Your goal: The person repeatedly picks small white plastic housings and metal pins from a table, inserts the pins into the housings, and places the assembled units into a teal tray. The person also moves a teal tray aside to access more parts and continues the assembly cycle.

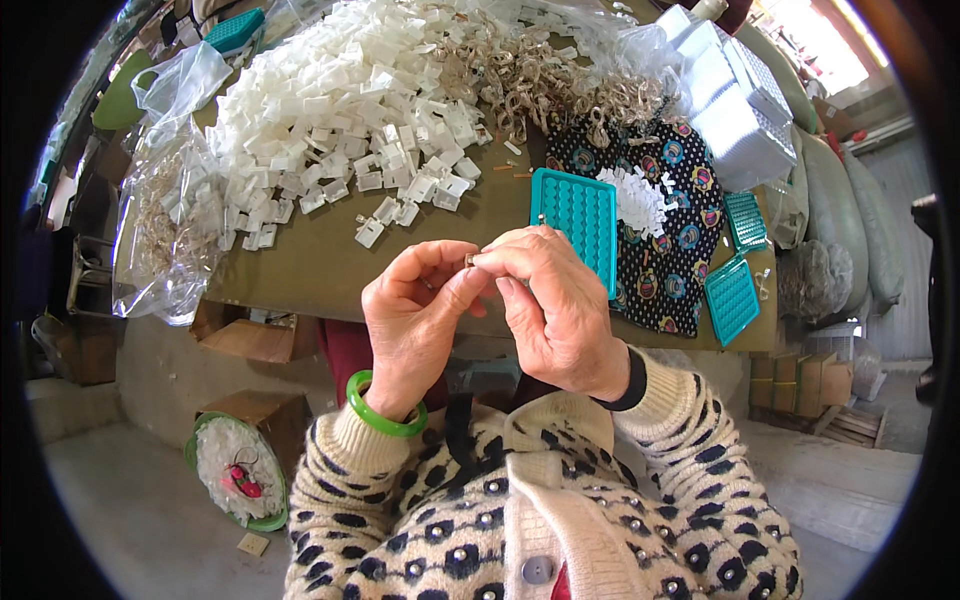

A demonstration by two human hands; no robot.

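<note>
My left hand (415,315), a green bangle at its wrist, is closed with thumb and forefinger pinching a small brownish piece (470,259). It is too small to tell its kind. My right hand (560,305), with a black band at the wrist, meets it there, its thumb and fingertips closed at the same piece. Both hands are raised over the table's near edge. Just behind the right hand lies a teal tray (590,205) with rows of small hollows. White slips (640,200) are heaped on the dark patterned cloth (690,185) beside the tray.
A big pile of white plastic pieces (330,110) covers the table's (300,265) left and middle. Tangled brownish strips (540,80) lie behind. Smaller teal trays (733,300) and stacked white trays (740,110) stand right. A clear bag (170,230) hangs over the left edge.
</note>
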